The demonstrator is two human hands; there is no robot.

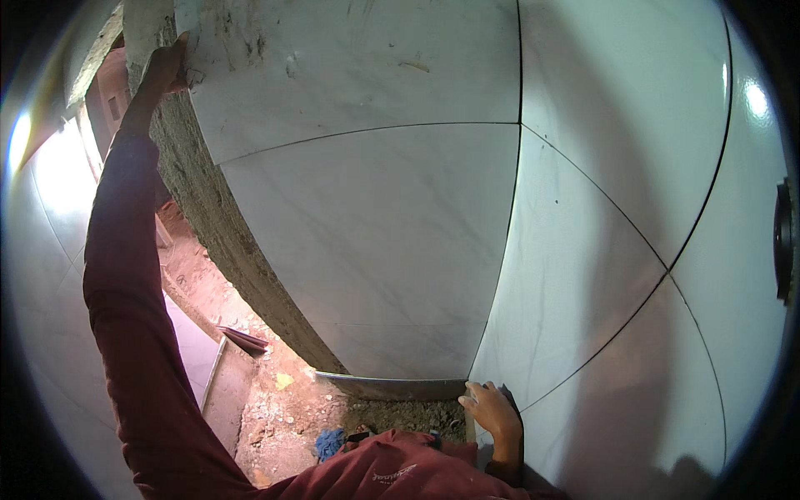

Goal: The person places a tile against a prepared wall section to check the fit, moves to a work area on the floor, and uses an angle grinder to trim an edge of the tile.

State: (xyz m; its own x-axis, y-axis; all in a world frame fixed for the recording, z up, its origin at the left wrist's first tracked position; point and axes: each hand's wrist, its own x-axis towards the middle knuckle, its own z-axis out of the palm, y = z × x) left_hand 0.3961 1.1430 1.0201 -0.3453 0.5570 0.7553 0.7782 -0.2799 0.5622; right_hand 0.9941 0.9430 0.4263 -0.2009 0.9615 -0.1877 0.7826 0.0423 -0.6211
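Observation:
High on the left, my left hand (169, 65) is closed at the left edge of the upper white marbled wall tile (358, 67), which has smudges on its face; part of its fingers is hidden. Below that tile, a larger white tile (375, 233) covers the wall down to a thin grey strip (392, 388) along its bottom edge. My right hand (493, 412) is low by the inner corner, fingers bent and a little apart, fingertips close to the strip's right end. Nothing shows in that hand.
A tiled wall (600, 250) adjoins on the right, with a dark round-edged object (782, 242) at its far side. Rough cement (208, 200) borders the tiles on the left. Below lie rubble-strewn ground (287, 408), a blue cloth (329, 443) and dark reddish flat pieces (243, 340).

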